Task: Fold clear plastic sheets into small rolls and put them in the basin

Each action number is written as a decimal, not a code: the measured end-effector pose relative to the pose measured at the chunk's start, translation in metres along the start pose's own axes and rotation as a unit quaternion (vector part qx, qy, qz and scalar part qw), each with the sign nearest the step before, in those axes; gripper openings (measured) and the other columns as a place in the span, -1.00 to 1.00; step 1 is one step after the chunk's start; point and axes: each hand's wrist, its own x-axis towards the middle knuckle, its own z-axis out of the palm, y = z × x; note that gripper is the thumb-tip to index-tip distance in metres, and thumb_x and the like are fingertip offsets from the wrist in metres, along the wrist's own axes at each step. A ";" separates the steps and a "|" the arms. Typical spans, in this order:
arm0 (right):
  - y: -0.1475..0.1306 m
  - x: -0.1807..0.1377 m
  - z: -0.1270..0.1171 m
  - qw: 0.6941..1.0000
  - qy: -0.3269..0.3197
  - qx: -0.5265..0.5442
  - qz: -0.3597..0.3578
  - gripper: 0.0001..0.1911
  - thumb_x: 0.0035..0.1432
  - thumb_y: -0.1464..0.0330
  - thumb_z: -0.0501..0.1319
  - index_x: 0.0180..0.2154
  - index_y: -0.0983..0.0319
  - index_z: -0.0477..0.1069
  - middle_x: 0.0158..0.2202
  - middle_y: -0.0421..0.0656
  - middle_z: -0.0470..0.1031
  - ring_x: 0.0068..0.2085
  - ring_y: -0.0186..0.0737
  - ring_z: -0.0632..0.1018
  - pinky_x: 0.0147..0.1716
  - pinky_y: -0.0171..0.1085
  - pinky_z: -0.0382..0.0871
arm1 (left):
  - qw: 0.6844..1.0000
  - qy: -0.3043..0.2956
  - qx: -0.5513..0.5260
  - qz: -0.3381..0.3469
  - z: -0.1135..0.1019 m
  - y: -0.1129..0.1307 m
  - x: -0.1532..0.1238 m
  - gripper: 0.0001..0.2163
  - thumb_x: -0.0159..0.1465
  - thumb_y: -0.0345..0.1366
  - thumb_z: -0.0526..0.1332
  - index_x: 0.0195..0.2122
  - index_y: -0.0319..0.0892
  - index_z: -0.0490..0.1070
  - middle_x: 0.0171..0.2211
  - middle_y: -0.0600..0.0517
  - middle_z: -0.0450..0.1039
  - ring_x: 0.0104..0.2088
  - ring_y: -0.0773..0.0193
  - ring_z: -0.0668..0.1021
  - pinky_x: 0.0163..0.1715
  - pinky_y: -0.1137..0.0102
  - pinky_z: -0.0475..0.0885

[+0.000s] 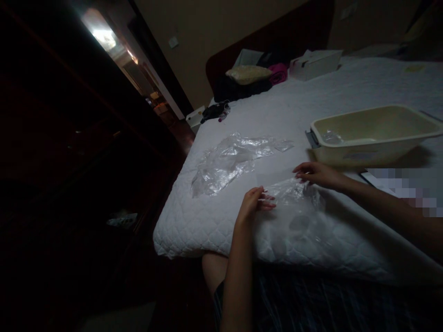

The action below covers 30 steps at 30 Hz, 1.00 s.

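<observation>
A thin, clear, crinkled plastic bag (294,196) lies across the near edge of the bed, spread between both bare hands. The left hand (253,203) is at its nine o'clock, fingers bent inward along the film; the right hand (313,174) is at its one o'clock, thumb and fingers curled over the upper edge. In this dim light I cannot tell whether either hand's fingertips are pinched together on the plastic or only touching it.

At ten o'clock from the bag, a larger sheet of crumpled, clear plastic film (228,159) lies flat on the white quilted bed cover (194,226). At two o'clock stands a cream, rectangular plastic tub (387,152) with grey end handles, a wad of clear plastic (330,137) inside. Farther off, towards twelve, are a bright pink cloth roll (278,74) and a white, box-shaped carton (316,65), before a dark wooden headboard (308,25).
</observation>
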 end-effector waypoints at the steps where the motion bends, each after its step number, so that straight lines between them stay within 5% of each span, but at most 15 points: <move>1: 0.010 0.006 0.004 1.000 0.010 -0.012 -0.004 -0.81 -0.04 0.36 0.26 -0.31 0.27 0.44 -0.44 -0.08 0.53 -0.43 -0.18 0.55 -0.48 -0.25 0.43 | 1.000 0.001 -0.006 -0.012 -0.001 -0.005 0.004 -0.65 0.14 -0.01 0.27 -0.30 -0.21 0.30 -0.46 0.00 0.52 -0.57 0.28 0.58 -0.59 0.49 0.44; 7: 0.059 0.032 0.024 0.976 0.071 -0.170 -0.118 -0.70 0.07 0.30 0.15 -0.14 0.19 0.45 -0.37 -0.11 0.57 -0.37 -0.15 0.57 -0.40 -0.23 0.43 | 0.995 0.092 0.019 0.018 -0.008 -0.036 0.025 -0.64 0.06 -0.26 0.38 -0.16 -0.21 0.31 -0.47 0.07 0.47 -0.52 0.39 0.54 -0.50 0.53 0.40; 11: 0.070 0.040 0.023 0.941 0.089 -0.286 -0.154 -0.63 0.14 0.28 0.09 -0.02 0.21 0.42 -0.27 -0.06 0.58 -0.30 -0.10 0.57 -0.36 -0.21 0.43 | 0.978 0.117 0.154 0.074 -0.016 -0.045 0.030 -0.65 0.12 -0.31 0.32 -0.07 -0.20 0.33 -0.40 0.06 0.47 -0.46 0.38 0.54 -0.39 0.48 0.44; 14: 0.058 0.039 0.017 0.905 0.101 -0.373 -0.179 -0.57 0.18 0.25 0.07 0.03 0.30 0.40 -0.13 0.06 0.54 -0.19 0.00 0.56 -0.25 -0.12 0.44 | 0.911 0.147 0.349 0.162 -0.017 -0.041 0.023 -0.69 0.21 -0.31 0.22 -0.01 -0.18 0.36 -0.21 -0.06 0.51 -0.27 0.26 0.58 -0.18 0.32 0.48; 18: 0.036 0.029 0.025 0.872 0.122 -0.418 -0.224 -0.54 0.28 0.26 -0.07 0.06 0.34 0.37 -0.02 0.12 0.48 -0.07 0.03 0.53 -0.13 -0.08 0.42 | 0.743 0.190 0.575 0.283 -0.009 -0.031 0.022 -0.67 0.32 -0.39 0.02 0.08 -0.29 0.32 0.08 -0.23 0.39 0.11 0.10 0.44 0.12 0.19 0.34; 22: 0.048 0.021 0.056 0.863 0.077 -0.426 -0.261 -0.46 0.32 0.21 -0.13 0.16 0.36 0.29 0.15 0.12 0.38 0.14 -0.02 0.42 0.07 -0.08 0.33 | 0.622 0.099 0.708 0.320 -0.004 -0.038 0.045 -0.58 0.39 -0.27 -0.06 0.24 -0.29 0.14 0.30 -0.20 0.12 0.32 0.11 0.17 0.28 0.13 0.14; 30: 0.105 0.021 0.062 0.851 0.006 -0.461 -0.251 -0.29 0.29 -0.01 -0.17 0.31 0.26 0.06 0.32 0.04 0.09 0.32 -0.02 0.14 0.27 0.12 -0.07 | 0.600 0.060 0.750 0.272 -0.012 -0.059 0.060 -0.49 0.41 -0.07 -0.19 0.30 -0.22 0.06 0.33 -0.09 0.07 0.34 0.21 0.12 0.33 0.15 0.01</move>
